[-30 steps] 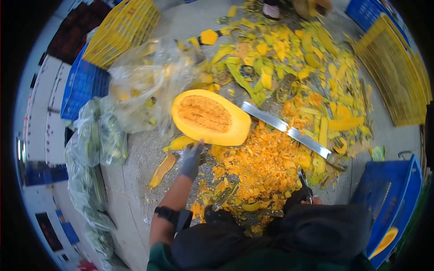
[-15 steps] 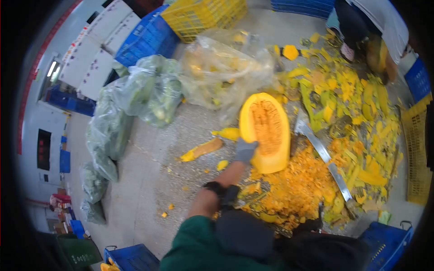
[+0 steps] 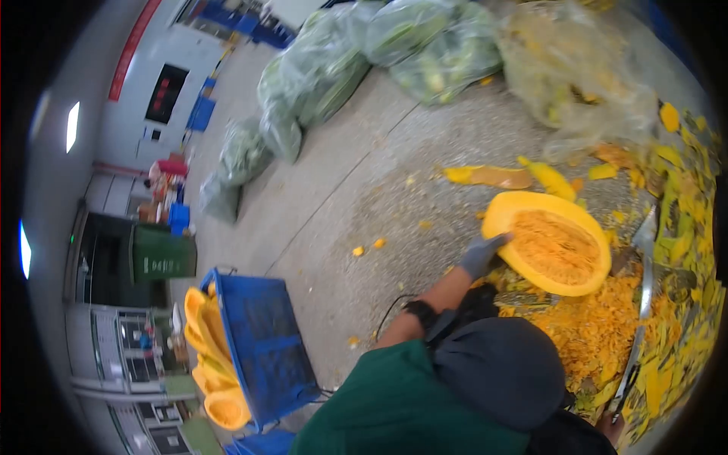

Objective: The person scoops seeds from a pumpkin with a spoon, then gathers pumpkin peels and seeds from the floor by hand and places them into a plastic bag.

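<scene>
My left hand (image 3: 483, 256), in a grey glove with a dark band at the wrist, grips the left edge of a halved pumpkin (image 3: 553, 244). The cut face, with stringy orange pulp, is turned up toward the camera. At the bottom right, my right hand (image 3: 611, 426) is bare and closed round the dark handle end of a long knife (image 3: 647, 284); its fingers show only in part. The blade points up and away over the scraps. Scooped orange pulp (image 3: 588, 326) lies below the pumpkin, and peel strips (image 3: 493, 177) lie above it.
A blue crate (image 3: 269, 345) holds pumpkin pieces (image 3: 211, 345) at lower left. Clear bags of green vegetables (image 3: 318, 83) line the upper floor, beside a bag with yellow contents (image 3: 569, 68). Yellow-green peelings (image 3: 686, 250) cover the right side. A green bin (image 3: 163, 254) stands far left.
The view has swung left, bringing the blue crate with pumpkin pieces into sight. The pumpkin half, still in my left hand, has turned from upright to slanting. My right hand has come into view.
</scene>
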{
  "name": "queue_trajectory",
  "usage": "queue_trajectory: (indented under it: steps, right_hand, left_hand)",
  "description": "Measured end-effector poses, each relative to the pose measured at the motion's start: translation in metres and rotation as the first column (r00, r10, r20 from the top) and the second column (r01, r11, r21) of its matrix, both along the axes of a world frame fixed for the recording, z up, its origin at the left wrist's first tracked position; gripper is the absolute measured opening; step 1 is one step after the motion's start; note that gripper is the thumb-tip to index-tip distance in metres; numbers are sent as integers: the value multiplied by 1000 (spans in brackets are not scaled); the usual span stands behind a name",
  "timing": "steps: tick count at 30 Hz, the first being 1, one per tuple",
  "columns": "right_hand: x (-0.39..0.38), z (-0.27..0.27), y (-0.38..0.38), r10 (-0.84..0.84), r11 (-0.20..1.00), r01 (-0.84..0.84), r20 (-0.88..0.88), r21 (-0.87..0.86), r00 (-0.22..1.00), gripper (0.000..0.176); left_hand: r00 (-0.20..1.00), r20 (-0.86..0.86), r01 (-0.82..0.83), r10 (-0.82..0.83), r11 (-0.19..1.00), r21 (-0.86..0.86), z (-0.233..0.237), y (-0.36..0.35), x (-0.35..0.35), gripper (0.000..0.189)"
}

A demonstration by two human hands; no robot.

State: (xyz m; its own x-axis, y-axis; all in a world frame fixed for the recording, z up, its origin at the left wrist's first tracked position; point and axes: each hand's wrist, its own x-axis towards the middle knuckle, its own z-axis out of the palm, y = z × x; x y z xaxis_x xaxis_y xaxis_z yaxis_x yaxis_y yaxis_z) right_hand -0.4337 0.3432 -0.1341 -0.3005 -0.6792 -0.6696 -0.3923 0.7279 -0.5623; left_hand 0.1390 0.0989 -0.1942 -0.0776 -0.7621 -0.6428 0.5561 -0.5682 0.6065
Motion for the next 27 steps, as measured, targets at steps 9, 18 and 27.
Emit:
queue_trajectory:
  steps: [9,18,27]
  right_hand:
    - [41,88,-60,197,979,-203,-131,-33,972,13]
    - [111,132,-104,500,854,-520,-270,-1,823,36]
    - [98,112,-107,545,832,-554,-139,-30,827,42]
  left_hand:
    - [633,681,514,-369,857,-14,12,-117,33,80]
    - [157,809,889,-566,439,135,3,-211,2,82]
    - [464,616,820,-636,572,-27,7,-174,-5,65]
